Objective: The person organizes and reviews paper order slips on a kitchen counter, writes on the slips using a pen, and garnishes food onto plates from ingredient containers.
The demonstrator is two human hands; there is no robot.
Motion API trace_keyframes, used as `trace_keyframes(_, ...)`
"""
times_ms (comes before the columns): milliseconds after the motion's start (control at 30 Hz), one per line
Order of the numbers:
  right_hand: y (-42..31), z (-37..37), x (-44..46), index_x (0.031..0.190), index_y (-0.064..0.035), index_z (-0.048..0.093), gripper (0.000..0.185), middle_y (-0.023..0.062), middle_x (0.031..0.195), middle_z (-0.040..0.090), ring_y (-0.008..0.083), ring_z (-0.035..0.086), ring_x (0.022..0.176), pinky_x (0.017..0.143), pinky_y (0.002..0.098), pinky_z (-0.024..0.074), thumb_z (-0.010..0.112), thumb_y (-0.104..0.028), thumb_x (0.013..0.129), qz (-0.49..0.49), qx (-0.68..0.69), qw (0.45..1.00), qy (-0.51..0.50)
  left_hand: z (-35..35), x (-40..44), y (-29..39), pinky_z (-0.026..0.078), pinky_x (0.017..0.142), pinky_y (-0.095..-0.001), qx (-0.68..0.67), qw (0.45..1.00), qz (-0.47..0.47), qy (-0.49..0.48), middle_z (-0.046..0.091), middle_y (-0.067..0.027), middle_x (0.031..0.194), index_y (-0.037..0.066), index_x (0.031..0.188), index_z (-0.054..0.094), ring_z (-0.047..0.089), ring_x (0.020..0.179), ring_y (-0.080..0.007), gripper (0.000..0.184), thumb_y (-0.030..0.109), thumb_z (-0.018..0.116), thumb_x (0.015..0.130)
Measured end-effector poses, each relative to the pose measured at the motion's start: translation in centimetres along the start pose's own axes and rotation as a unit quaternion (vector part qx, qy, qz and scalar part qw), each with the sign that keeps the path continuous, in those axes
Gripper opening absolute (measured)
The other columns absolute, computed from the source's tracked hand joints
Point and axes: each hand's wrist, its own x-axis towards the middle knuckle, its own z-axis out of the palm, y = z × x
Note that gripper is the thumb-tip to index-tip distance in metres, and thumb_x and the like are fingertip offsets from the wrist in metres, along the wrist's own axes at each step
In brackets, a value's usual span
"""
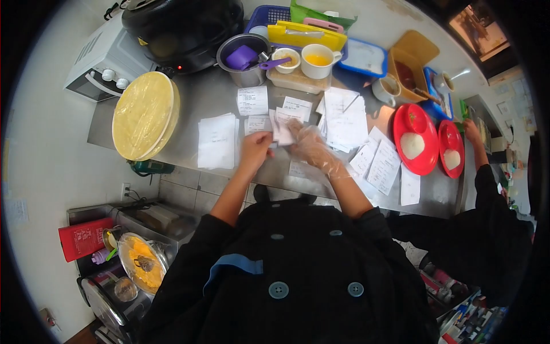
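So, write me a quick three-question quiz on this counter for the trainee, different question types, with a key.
1. Which item sits in the metal pot?
a) a red plate
b) a purple cup
c) a yellow lid

2. True or false: the left hand wears the clear plastic glove.

3. Fill in the blank: to the right of the loose papers lie ___ red plates.

Key:
1. b
2. False; the glove is on the right hand, and the left hand is bare.
3. two
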Motion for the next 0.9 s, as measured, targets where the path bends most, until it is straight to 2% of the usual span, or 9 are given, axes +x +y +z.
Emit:
trace_keyframes(67,-0.3,-1.4,0.7,0.123,0.0056,0.042,0.053,0.0244,0.092,0.060,0.0352,0.060,0.086,0.073,0.0368,0.0486,0.059,-0.015,0.077,0.147,0.186,0.967,-0.091,-1.4,0.2,0.3,0.043,0.049,-0.0252,0.078,0.995,0.062,0.023,0.064,-0.0094,0.079,-0.003,0.104,0.057,0.057,0.056,-0.0149,0.027,0.005,0.060,0.079)
trace_keyframes(133,-0.7,-2.3,0.5,0.123,0.0038,0.042,0.051,0.0238,0.090,0.061,0.0358,0.061,0.082,0.070,0.0376,0.0491,0.057,-0.013,0.078,0.156,0.204,0.965,-0.056,-2.9,0.3,0.8,0.048,0.060,-0.0349,0.465,0.812,0.297,0.191,0.065,-0.0145,0.082,-0.001,0.108,0.055,0.061,0.064,-0.0271,0.032,0.005,0.059,0.077)
trace_keyframes(233,0.0,-1.0,0.3,0.125,-0.0028,0.044,0.045,0.0241,0.084,0.061,0.0356,0.060,0.071,0.065,0.0383,0.0491,0.053,-0.012,0.082,0.162,0.257,0.953,0.009,-3.0,0.3,1.6,0.048,0.071,-0.0417,0.390,0.903,0.112,0.140,0.063,-0.0194,0.085,0.002,0.110,0.054,0.060,0.078,-0.0369,0.033,0.004,0.055,0.077)
trace_keyframes(400,-0.6,-1.8,0.3,0.126,-0.0072,0.045,0.044,0.0246,0.082,0.061,0.0365,0.060,0.067,0.065,0.0384,0.0489,0.050,-0.010,0.083,0.169,0.263,0.949,0.046,-1.5,1.1,-0.1,0.048,0.068,-0.0330,0.308,0.943,0.078,0.100,0.065,-0.0167,0.081,-0.001,0.109,0.054,0.063,0.074,-0.0259,0.038,0.004,0.064,0.073)
trace_keyframes(467,-0.8,-2.1,0.4,0.129,-0.0067,0.041,0.050,0.0220,0.121,0.049,0.0370,0.054,0.102,0.086,0.0379,0.0467,0.051,-0.007,0.080,0.169,0.264,0.950,-0.005,-1.4,1.8,-2.0,0.048,0.066,-0.0291,0.211,0.972,0.061,0.077,0.065,-0.0140,0.081,-0.003,0.107,0.055,0.062,0.072,-0.0207,0.038,0.005,0.066,0.072)
trace_keyframes(600,-0.9,-1.8,0.5,0.129,-0.0071,0.041,0.053,0.0199,0.125,0.047,0.0356,0.053,0.106,0.090,0.0366,0.0447,0.052,-0.007,0.078,0.146,0.263,0.954,0.008,-1.9,1.4,-1.6,0.046,0.066,-0.0226,0.097,0.994,0.004,0.043,0.064,-0.0096,0.081,-0.005,0.104,0.057,0.060,0.071,-0.0127,0.038,0.005,0.070,0.071)
trace_keyframes(667,-1.1,-1.8,0.7,0.130,-0.0077,0.040,0.055,0.0227,0.127,0.044,0.0359,0.049,0.112,0.094,0.0359,0.0415,0.055,-0.010,0.077,0.166,0.189,0.962,-0.103,-1.9,1.0,-0.7,0.046,0.066,-0.0227,0.093,0.995,-0.003,0.027,0.064,-0.0095,0.080,-0.005,0.104,0.057,0.059,0.071,-0.0125,0.038,0.004,0.070,0.070)
trace_keyframes(767,-0.7,0.5,0.1,0.130,-0.0083,0.040,0.058,0.0276,0.125,0.043,0.0372,0.046,0.115,0.096,0.0363,0.0399,0.058,-0.013,0.076,0.062,0.142,0.987,-0.031,-1.5,1.1,-0.7,0.046,0.063,-0.0236,0.089,0.996,0.002,0.014,0.063,-0.0100,0.078,-0.004,0.103,0.057,0.059,0.068,-0.0129,0.039,0.000,0.070,0.067)
trace_keyframes(900,-1.1,0.6,0.2,0.129,-0.0064,0.041,0.059,0.0309,0.124,0.042,0.0377,0.045,0.115,0.096,0.0357,0.0396,0.060,-0.015,0.074,0.074,0.067,0.993,-0.056,-1.2,1.5,-1.4,0.046,0.060,-0.0236,0.083,0.996,0.020,0.017,0.063,-0.0101,0.076,-0.001,0.106,0.057,0.059,0.068,-0.0135,0.043,-0.004,0.068,0.064)
